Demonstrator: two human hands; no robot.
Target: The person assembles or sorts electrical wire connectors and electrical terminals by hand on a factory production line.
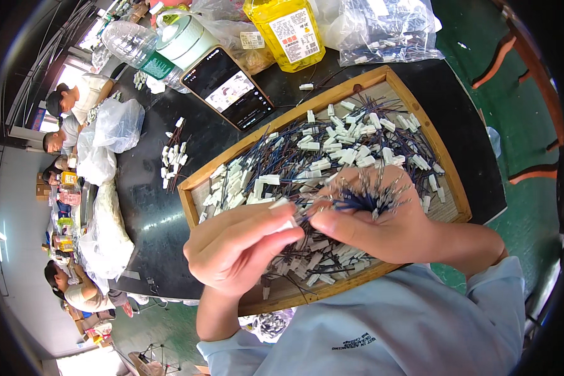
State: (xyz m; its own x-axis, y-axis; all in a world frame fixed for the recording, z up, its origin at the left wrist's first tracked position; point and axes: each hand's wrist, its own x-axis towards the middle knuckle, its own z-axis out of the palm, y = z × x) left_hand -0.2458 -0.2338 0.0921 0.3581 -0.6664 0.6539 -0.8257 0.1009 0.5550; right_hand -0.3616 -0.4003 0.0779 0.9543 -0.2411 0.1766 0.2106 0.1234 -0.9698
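My right hand (382, 222) grips a bundle of dark blue wires (365, 199) with bare metal ends fanning upward. My left hand (241, 244) pinches a small white plastic connector (287, 223) at its fingertips, right beside the right thumb and the near end of the bundle. Both hands hover over a shallow wooden tray (448, 161) filled with several blue wires fitted with white connectors (319, 153).
The tray lies on a black table (144, 207). A phone (229, 88) leans behind it, near a yellow liquid bottle (288, 31), a clear bottle (131, 41) and bagged parts (388, 31). A small pile of finished wires (172, 156) lies left. Other people sit far left.
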